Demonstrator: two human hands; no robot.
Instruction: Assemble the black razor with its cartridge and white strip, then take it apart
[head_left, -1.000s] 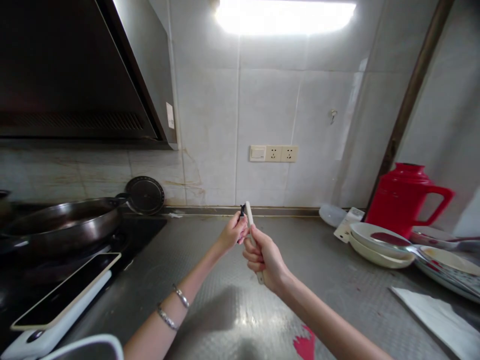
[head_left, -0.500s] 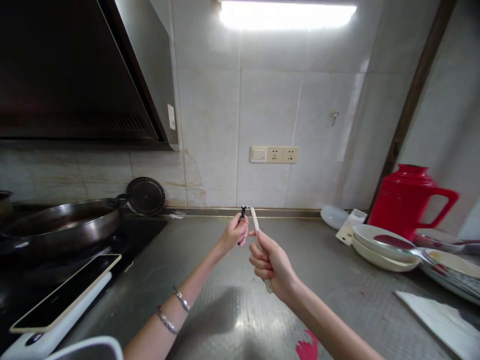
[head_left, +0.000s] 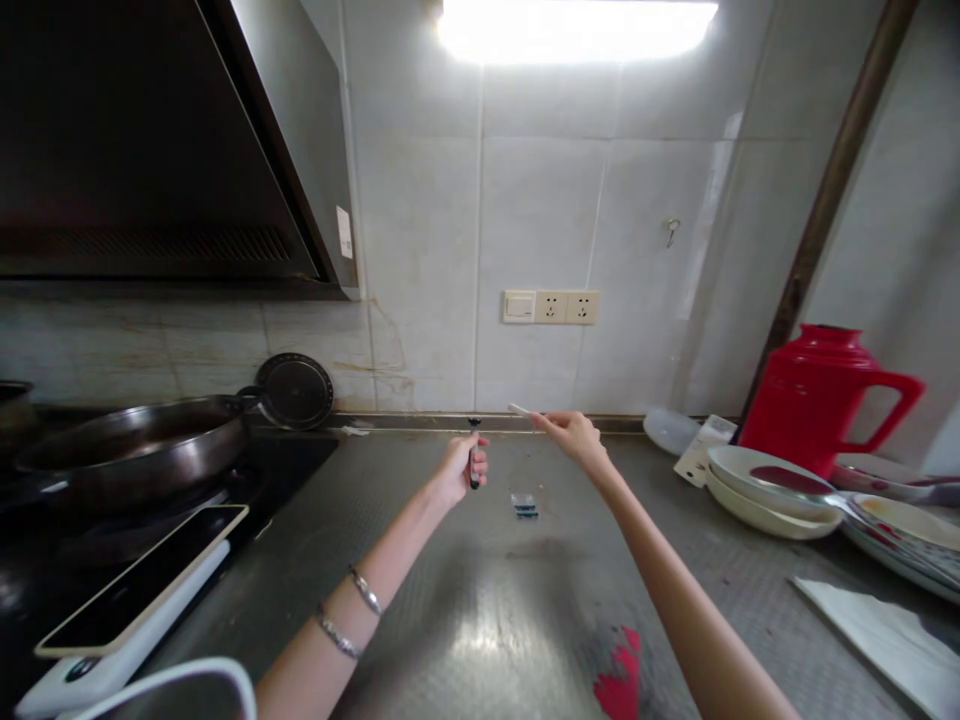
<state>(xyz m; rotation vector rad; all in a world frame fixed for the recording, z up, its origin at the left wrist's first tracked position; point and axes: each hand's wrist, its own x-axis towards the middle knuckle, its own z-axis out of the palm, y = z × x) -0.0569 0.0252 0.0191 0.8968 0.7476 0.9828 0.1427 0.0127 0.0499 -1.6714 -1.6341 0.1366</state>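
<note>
My left hand (head_left: 459, 468) is closed around the dark handle of a small razor (head_left: 474, 455), held upright above the counter with its T-shaped head on top. To the right and a little higher, my right hand (head_left: 571, 436) pinches a slim white stick (head_left: 520, 409) that looks like a toothbrush. Its visible end points left, toward the razor's head but apart from it; the rest is hidden by my fingers. Below and between the hands, a small clear piece with dark teal strips (head_left: 525, 507) lies on the metal counter (head_left: 450, 600).
A steel pan (head_left: 142, 450) stands on the stove at left, with a phone (head_left: 146, 580) on a white device in front. A red thermos (head_left: 814, 400), stacked plates (head_left: 772, 490) and white paper (head_left: 877, 630) occupy the right. A red patch (head_left: 621, 680) marks the counter's front.
The white stick has come away from the razor's head and swung from upright to pointing left. My right hand rose to the right, uncovering the clear piece; my left hand lowered slightly.
</note>
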